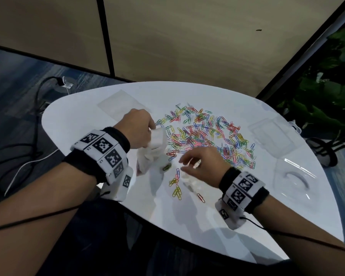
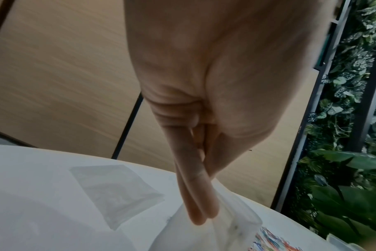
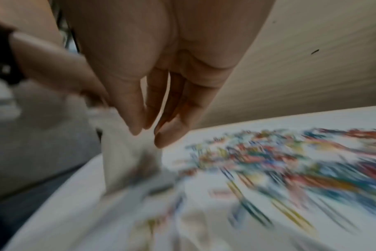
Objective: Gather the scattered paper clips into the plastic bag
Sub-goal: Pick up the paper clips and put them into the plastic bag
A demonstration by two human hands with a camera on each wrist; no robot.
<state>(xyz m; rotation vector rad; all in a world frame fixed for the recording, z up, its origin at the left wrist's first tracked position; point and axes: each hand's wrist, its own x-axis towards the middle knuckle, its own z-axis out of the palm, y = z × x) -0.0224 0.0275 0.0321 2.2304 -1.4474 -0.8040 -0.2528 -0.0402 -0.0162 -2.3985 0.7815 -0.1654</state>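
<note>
Several coloured paper clips (image 1: 203, 134) lie scattered over the middle of the white table (image 1: 227, 216); they show blurred in the right wrist view (image 3: 279, 158) and at the corner of the left wrist view (image 2: 273, 241). My left hand (image 1: 152, 129) pinches the top of a translucent plastic bag (image 1: 157, 144) and holds it up, thumb against straight fingers (image 2: 195, 203) on the bag (image 2: 232, 225). A few clips (image 1: 175, 183) lie by the bag's lower end. My right hand (image 1: 184, 165) hovers just right of the bag (image 3: 122, 163), fingers (image 3: 165, 135) loose, with nothing seen in them.
A flat clear bag (image 1: 121, 104) lies at the table's far left, another (image 1: 271, 134) at the right. A clear plastic lid or tray (image 1: 295, 178) sits near the right edge. Cables run over the floor at the left; plants stand at the right.
</note>
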